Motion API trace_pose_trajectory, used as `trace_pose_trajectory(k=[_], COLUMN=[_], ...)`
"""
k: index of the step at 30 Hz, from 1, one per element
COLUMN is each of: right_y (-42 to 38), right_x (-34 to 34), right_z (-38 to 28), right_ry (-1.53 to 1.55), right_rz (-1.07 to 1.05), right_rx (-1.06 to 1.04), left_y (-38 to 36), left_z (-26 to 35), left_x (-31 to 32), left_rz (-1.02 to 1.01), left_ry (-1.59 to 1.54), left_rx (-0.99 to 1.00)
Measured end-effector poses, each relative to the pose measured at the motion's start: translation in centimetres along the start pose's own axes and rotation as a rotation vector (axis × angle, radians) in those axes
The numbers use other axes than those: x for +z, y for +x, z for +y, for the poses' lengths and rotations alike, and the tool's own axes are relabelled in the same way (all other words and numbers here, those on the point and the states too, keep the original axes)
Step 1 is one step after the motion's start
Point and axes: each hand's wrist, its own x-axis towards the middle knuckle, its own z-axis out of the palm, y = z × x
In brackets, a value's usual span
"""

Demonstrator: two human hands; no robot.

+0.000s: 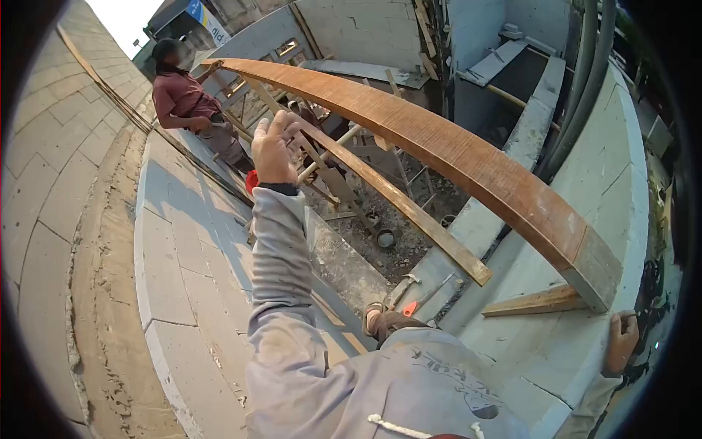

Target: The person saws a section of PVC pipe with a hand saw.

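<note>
My left hand (274,150) is raised in front of me with its fingers loosely bent and apart, holding nothing. Behind it, a long reddish-brown wooden beam (409,124) spans the opening between the block walls. The beam's near end, grey on its side, stands on the right-hand block wall (526,358), beside a short wooden wedge-like piece (537,300). My right hand (621,342) is low at that wall's outer edge, close to the beam end. Its fingers look curled, and whatever they may grip is hidden.
A co-worker (191,110) stands at the far left, one hand on the beam's far end. A narrower timber (409,208) slants below the beam. Near my foot lie a hammer (402,287) and an orange-handled saw (420,300). A bucket (385,238) stands on the rubble-strewn floor below.
</note>
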Motion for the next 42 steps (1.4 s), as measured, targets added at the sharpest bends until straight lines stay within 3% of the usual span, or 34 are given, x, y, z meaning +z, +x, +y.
trace_pose_trajectory(k=[1,4,7,9,11,17,23,35,38,42], right_y=[-0.1,-0.1,0.6,0.5,0.2,0.2,0.5,0.3,0.3,0.2], right_x=[0.0,-0.2,-0.2,0.0,-0.2,-0.3,-0.4,-0.3,-0.3,-0.3], right_z=[-0.2,0.5,1.5,1.2,0.0,-0.2,0.5,0.4,-0.2,-0.2], right_ry=[-0.021,-0.055,-0.035,-0.008,-0.026,-0.038,0.000,-0.055,-0.074,-0.029], right_rz=[0.008,-0.034,-0.024,-0.031,-0.020,-0.037,-0.053,-0.041,-0.038,-0.040], right_rx=[-0.006,-0.014,-0.039,-0.053,-0.078,-0.037,-0.037,-0.054,-0.047,-0.043], left_y=[0.1,1.8,-0.6,-3.3,-4.7,-10.8,-12.6,-9.4,-11.0,-14.3], left_z=[0.2,5.0,3.6,-2.0,-7.1,-15.8,-18.2,-14.4,-16.0,-21.3], left_x=[-0.2,-7.9,-11.4,-12.6,-13.4,-9.8,-7.2,-9.0,-8.9,-10.4], left_rz=[-0.001,0.376,0.465,0.371,0.375,0.091,-0.037,-0.007,0.102,-0.003], left_ry=[0.004,-0.204,-0.210,-0.053,0.064,0.213,0.257,0.350,0.278,0.390], left_rx=[0.003,0.239,0.234,0.008,-0.102,-0.389,-0.395,-0.256,-0.309,-0.454])
